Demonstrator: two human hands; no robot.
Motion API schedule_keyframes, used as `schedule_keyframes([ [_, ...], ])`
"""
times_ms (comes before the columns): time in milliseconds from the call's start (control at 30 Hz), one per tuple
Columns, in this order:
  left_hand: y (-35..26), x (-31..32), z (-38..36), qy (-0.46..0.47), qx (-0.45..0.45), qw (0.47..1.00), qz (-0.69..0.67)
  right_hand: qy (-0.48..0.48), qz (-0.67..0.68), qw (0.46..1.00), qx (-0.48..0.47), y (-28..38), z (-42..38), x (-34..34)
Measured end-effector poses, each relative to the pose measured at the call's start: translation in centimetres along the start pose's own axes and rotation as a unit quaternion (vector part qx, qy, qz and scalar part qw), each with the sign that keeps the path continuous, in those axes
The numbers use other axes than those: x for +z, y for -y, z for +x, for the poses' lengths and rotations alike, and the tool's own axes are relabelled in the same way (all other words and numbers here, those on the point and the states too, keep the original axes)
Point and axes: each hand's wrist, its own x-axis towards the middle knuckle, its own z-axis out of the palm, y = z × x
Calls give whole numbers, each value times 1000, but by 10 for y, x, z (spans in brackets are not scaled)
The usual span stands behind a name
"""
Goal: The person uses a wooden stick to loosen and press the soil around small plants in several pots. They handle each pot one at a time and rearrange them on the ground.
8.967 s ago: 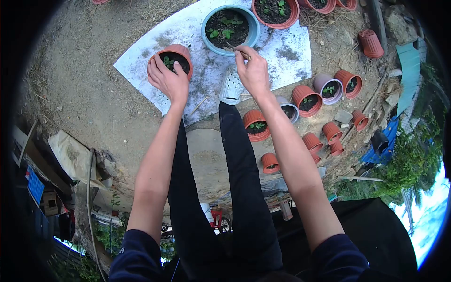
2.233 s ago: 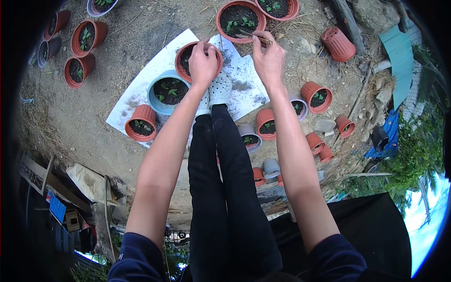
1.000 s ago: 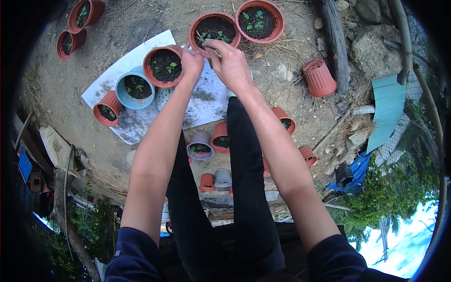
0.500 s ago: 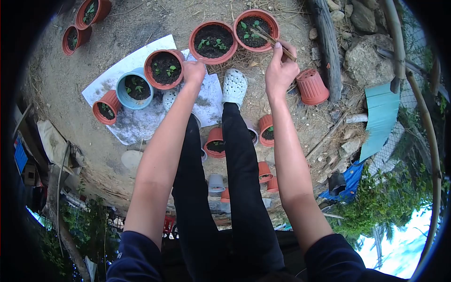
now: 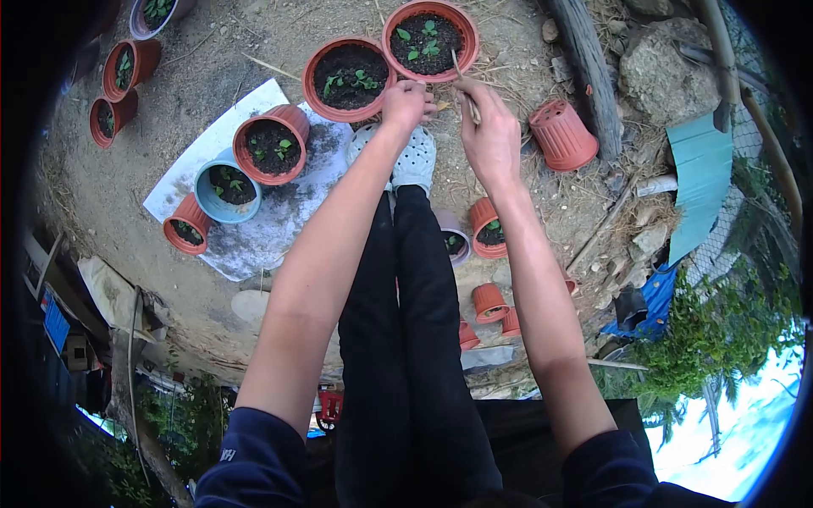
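My right hand (image 5: 493, 134) grips a pair of thin wooden sticks (image 5: 458, 66), tips up at the near rim of the right terracotta pot (image 5: 471, 61). That pot holds dark soil and green seedlings (image 5: 429, 44). My left hand (image 5: 406, 105) has its fingers curled together, right at the near right rim of the neighbouring terracotta pot (image 5: 313, 95), which also carries seedlings (image 5: 360, 80). Beneath my left hand are my pale clogs (image 5: 417, 161). To the left, another terracotta pot (image 5: 296, 127), a light blue pot (image 5: 203, 196) and a smaller tilted pot (image 5: 179, 243) hold seedlings.
A dirty white sheet (image 5: 246, 250) lies under the left pots. On the right sit an upturned terracotta pot (image 5: 563, 140), a weathered log (image 5: 587, 76) and a big rock (image 5: 665, 80). More pots (image 5: 487, 222) stand beside my legs, others (image 5: 131, 63) at far left.
My left hand has left the rim of the pot on the sheet and moved right. My right hand has shifted left and down, drawing the sticks back from the seedlings. My feet are now together.
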Motion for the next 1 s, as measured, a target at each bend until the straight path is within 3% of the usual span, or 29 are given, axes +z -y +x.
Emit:
schedule_keyframes([
  [133,-2,12,0,-53,26,996,64,-94,45,994,44,-6,8,-3],
  [200,-1,4,1,-35,21,993,110,-110,49,990,71,-12,14,-1],
  [267,-18,-2,-13,-181,77,911,362,-127,40,988,84,-15,24,3],
  [333,-38,-4,-29,-289,239,880,293,-148,40,985,82,-24,33,12],
  [467,-78,-36,21,-211,398,839,304,-123,34,990,58,-48,51,28],
  [533,-99,-56,65,-178,499,753,391,-92,19,995,40,-53,58,26],
  [600,-129,-60,71,-78,431,794,421,-142,54,988,22,-56,62,22],
  [667,-138,-66,91,-35,421,792,440,-181,42,982,6,-57,60,19],
  [733,-136,-64,95,54,338,800,492,-198,77,977,-26,-73,62,20],
  [800,-129,-61,102,85,381,744,542,-219,116,967,-57,-84,67,20],
  [867,-132,-57,100,116,315,778,530,-201,254,946,-12,-86,71,14],
  [900,-136,-53,94,136,287,794,519,-146,192,970,10,-87,69,2],
  [933,-141,-48,90,157,258,808,506,-155,193,969,6,-90,69,0],
  [1000,-141,-46,97,196,300,790,497,-155,288,942,72,-94,67,-4],
])
